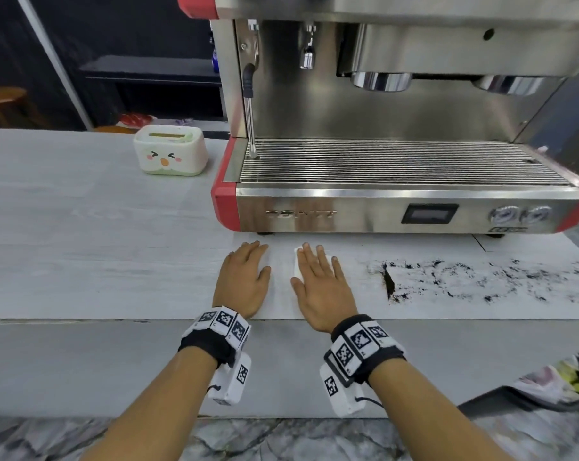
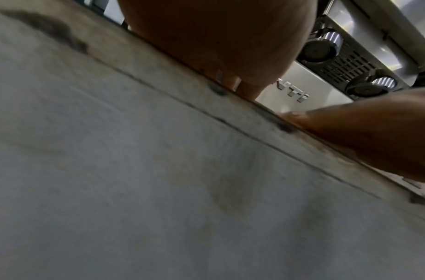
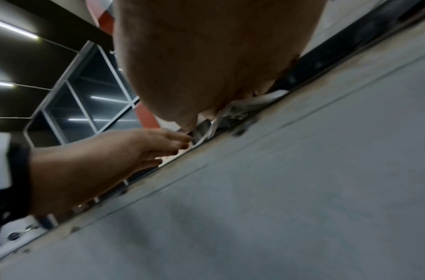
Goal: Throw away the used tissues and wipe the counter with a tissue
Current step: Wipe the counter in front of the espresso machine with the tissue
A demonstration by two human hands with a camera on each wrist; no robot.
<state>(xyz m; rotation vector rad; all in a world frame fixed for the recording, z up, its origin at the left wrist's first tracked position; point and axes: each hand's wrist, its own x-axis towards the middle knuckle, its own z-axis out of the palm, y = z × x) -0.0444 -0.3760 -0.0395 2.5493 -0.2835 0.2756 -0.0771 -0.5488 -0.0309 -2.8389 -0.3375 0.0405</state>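
Right hand [image 1: 319, 284] is laid flat, fingers straight & slightly spread, pressed down on a folded white tissue [image 1: 296, 266] w/ only its left and far edges seen past the fingers; from the right wrist view the tissue [image 3: 237, 108] is seen squashed under the palm. Left hand [image 1: 245, 281] is laid flat just beside it, fingers straight and close together, palm on the bare tabletop [image 1: 98, 244], nothing held. Both hands are placed near the front edge, right in front of the espresso machine [image 1: 398, 211]. To the right of the tissue, a spread of dark coffee grounds [image 1: 481, 281] is scattered across the tabletop, w/ a thicker dark ridge [image 1: 388, 284] at its left end, near the right hand but apart from it. Further back on the left, a white tissue box [image 1: 170, 154] w/ a cartoon face is set beside the machine's red corner.
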